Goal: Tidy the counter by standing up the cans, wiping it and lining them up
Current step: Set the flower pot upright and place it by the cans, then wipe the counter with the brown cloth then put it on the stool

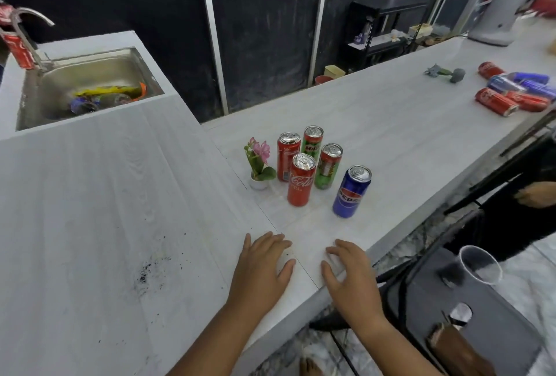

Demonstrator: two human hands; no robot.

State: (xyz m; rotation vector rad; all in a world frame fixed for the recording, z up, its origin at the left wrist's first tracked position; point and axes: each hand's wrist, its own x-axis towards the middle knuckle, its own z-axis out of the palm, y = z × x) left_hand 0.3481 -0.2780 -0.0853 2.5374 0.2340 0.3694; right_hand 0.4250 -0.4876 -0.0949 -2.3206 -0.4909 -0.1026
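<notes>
Several cans stand upright in a cluster on the white counter (391, 141): a red Coca-Cola can (301, 180) in front, another red can (287, 156) behind it, two green Milo cans (313, 138) (328, 166), and a blue Pepsi can (350, 192) to the right. My left hand (261, 270) and my right hand (350, 273) both rest flat on the counter near its front edge, fingers spread, holding nothing. Far right, several red and blue cans (511, 92) lie on their sides in a pile.
A small potted pink flower (259, 165) stands left of the cluster. A sink (90, 86) with rubbish sits back left on a raised counter; dark specks (147, 270) mark its surface. A toppled small plant (448, 73) lies far right. A plastic cup (478, 264) and another person's hand (537, 195) are beyond the edge.
</notes>
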